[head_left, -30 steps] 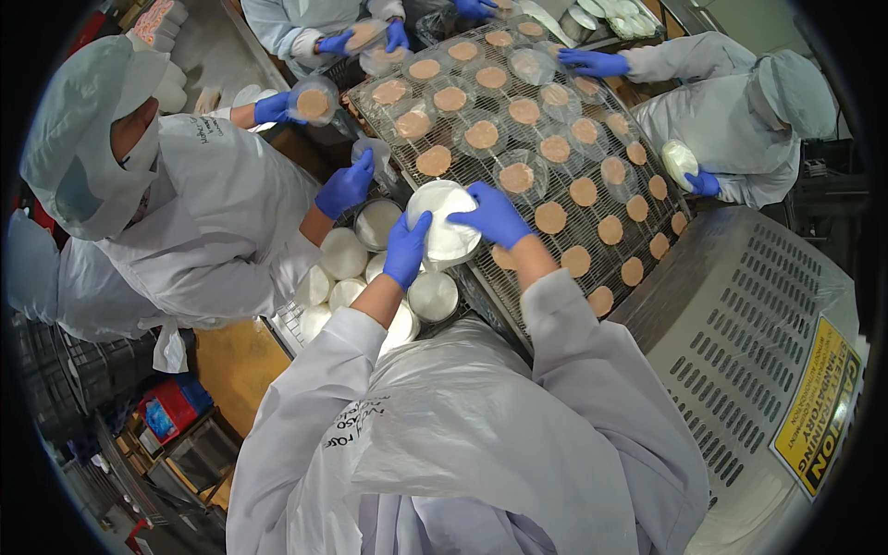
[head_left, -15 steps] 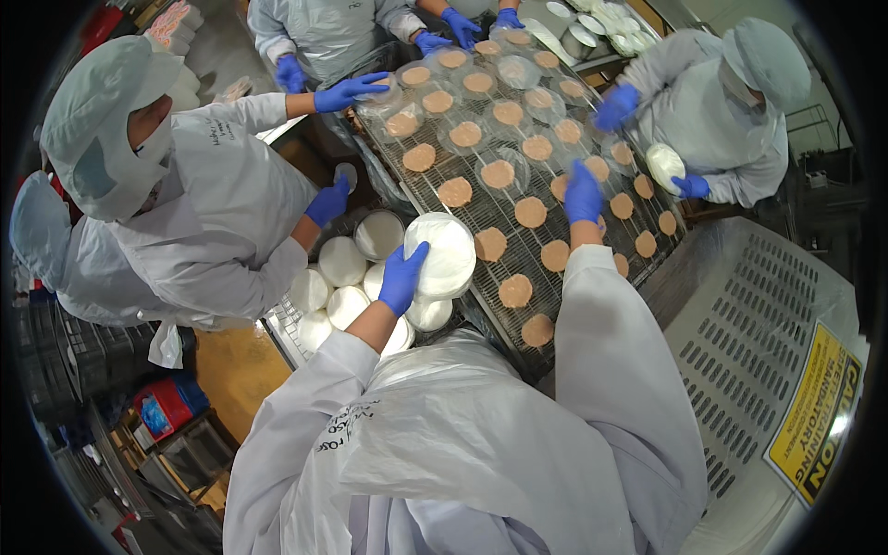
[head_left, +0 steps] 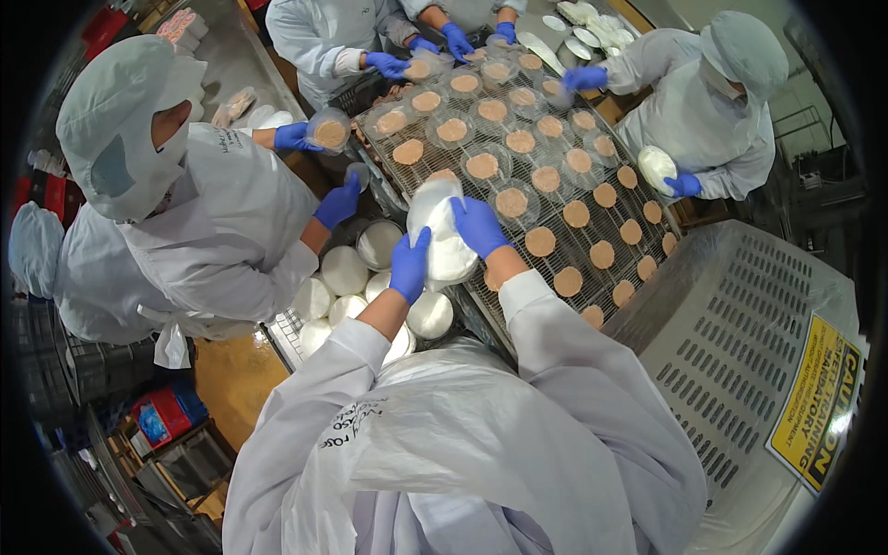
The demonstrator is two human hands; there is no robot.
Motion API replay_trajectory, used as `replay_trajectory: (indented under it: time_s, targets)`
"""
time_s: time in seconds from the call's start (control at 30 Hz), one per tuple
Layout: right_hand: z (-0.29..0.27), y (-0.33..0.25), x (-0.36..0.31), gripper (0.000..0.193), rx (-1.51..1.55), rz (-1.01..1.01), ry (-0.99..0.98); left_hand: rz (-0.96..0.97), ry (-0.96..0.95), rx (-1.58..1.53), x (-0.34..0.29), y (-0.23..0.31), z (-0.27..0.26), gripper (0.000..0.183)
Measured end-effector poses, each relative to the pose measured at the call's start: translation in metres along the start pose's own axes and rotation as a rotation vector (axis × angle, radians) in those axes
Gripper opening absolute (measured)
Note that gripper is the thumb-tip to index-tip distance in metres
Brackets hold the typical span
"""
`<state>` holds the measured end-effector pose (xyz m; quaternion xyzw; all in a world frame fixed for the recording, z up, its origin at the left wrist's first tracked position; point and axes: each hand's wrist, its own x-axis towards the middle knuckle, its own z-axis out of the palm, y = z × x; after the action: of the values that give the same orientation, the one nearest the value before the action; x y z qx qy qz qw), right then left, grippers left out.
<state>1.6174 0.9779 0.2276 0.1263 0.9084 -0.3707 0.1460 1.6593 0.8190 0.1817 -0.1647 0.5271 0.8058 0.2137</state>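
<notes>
My left hand point(head_left: 409, 265), in a blue glove, grips a thick stack of round white sheets point(head_left: 446, 254) by its left side. At the stack's upper right edge is my right hand point(head_left: 479, 228), its fingers closed on the sheets; the top of the stack looks lifted there, though I cannot make out how many sheets. Beyond lies a wire-mesh conveyor point(head_left: 555, 240) carrying rows of flat, pinkish-tan round patties point(head_left: 540, 242). Several patties on the far part lie with clear round sheets.
More white round stacks point(head_left: 344, 271) sit on a rack at my left. A co-worker point(head_left: 222, 203) at left holds a patty on a sheet point(head_left: 330, 130); others work at the far end and right, one holding a white stack point(head_left: 657, 169). A slotted guard point(head_left: 740, 342) stands at right.
My right hand has come back from over the conveyor to the stack in my left hand. The patties have shifted along the conveyor. The left co-worker has lifted a patty off it.
</notes>
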Motion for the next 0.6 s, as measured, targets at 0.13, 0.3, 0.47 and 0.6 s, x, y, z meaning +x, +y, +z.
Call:
replay_trajectory:
  time_s: [0.13,0.3,0.47,0.6]
  targets:
    - [0.000,0.046,0.008,0.031,0.328,-0.190,0.310,0.000,-0.025,0.040,-0.009,-0.002,-0.005,0.045]
    - [-0.049,0.076,0.006,0.034,0.334,0.013,0.191,-0.036,-0.050,0.132,-0.022,-0.003,-0.001,0.049]
    - [-0.046,0.047,-0.006,0.040,0.188,-0.035,0.077,0.014,-0.087,0.061,-0.010,-0.014,0.000,0.049]
    - [-0.034,0.095,0.017,0.029,0.178,-0.254,0.247,0.048,-0.089,0.146,-0.006,-0.007,0.001,0.045]
